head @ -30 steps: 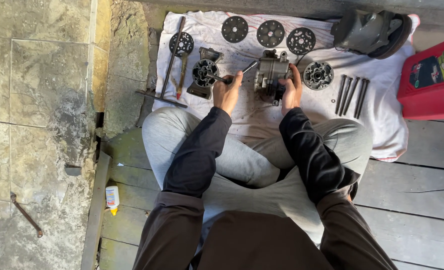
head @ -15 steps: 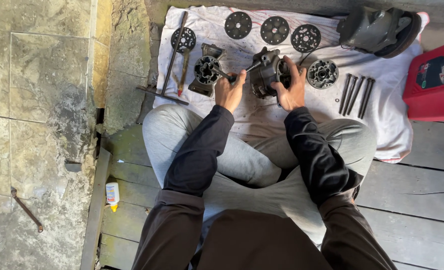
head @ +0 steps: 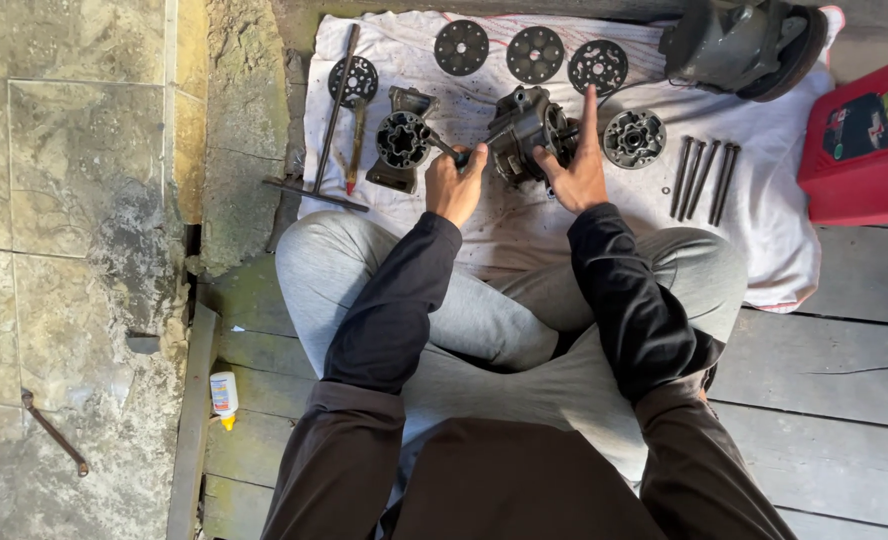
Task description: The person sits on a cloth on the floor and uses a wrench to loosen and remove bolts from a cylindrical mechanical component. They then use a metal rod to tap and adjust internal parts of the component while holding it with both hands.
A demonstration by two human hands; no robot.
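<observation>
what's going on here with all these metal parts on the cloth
A person sits cross-legged at a white cloth spread with machine parts. Both hands are on a dark metal housing: the left hand grips a tool at its side, the right hand steadies it with the index finger raised. Three round discs, a second housing piece and long bolts lie around it.

A single head-worn camera looks steeply down from above the seated person, facing toward twelve o'clock across the crossed legs to the white cloth [head: 764, 215] spread on the floor. It sits fairly near, with the sleeves filling the six o'clock edge. No second view shares the scene.
</observation>
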